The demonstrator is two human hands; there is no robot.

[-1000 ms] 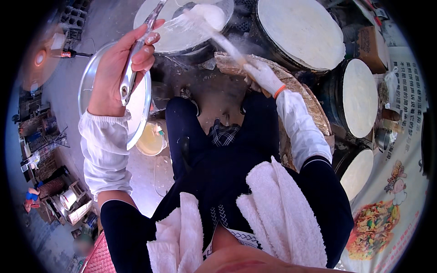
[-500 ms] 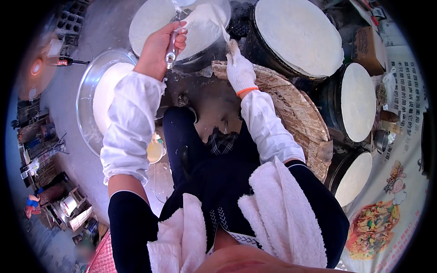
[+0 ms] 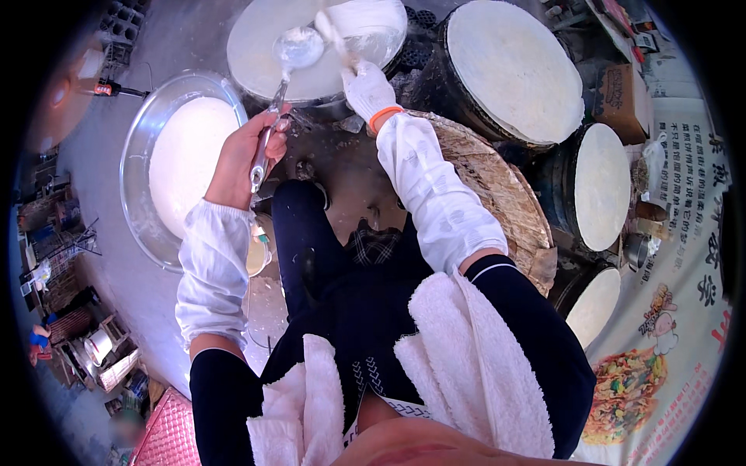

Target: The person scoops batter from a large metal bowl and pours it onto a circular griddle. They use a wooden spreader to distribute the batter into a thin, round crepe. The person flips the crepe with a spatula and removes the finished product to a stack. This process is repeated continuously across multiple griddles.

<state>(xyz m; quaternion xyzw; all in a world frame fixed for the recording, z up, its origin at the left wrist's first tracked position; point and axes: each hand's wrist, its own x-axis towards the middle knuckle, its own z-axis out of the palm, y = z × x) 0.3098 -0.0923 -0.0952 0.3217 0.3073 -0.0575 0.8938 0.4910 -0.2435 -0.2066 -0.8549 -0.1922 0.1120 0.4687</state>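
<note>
My bare left hand (image 3: 242, 159) is wrapped round the handle of a metal ladle (image 3: 298, 48), whose bowl hangs over the near part of a round griddle (image 3: 252, 50). My right hand (image 3: 368, 89), in a white glove with an orange band at the wrist, grips a pale, flat-bladed spreader (image 3: 331, 33). Its blade is at the left edge of wet white batter (image 3: 369, 17), which covers the griddle's right side. Left of my left hand stands a wide metal basin (image 3: 138, 225) holding thick white batter (image 3: 186, 163).
More drum-shaped griddles (image 3: 513, 70) with pale round tops curve round to my right. Between them and my legs is a worn, curved wooden board (image 3: 505, 186). A cardboard box (image 3: 624, 93) and a printed banner (image 3: 660, 326) are at far right. A fan (image 3: 66, 97) stands at left.
My left hand and the ladle have come nearer and left, away from the batter. My right hand has swung left with the spreader, and the batter lies wider over the griddle's right side.
</note>
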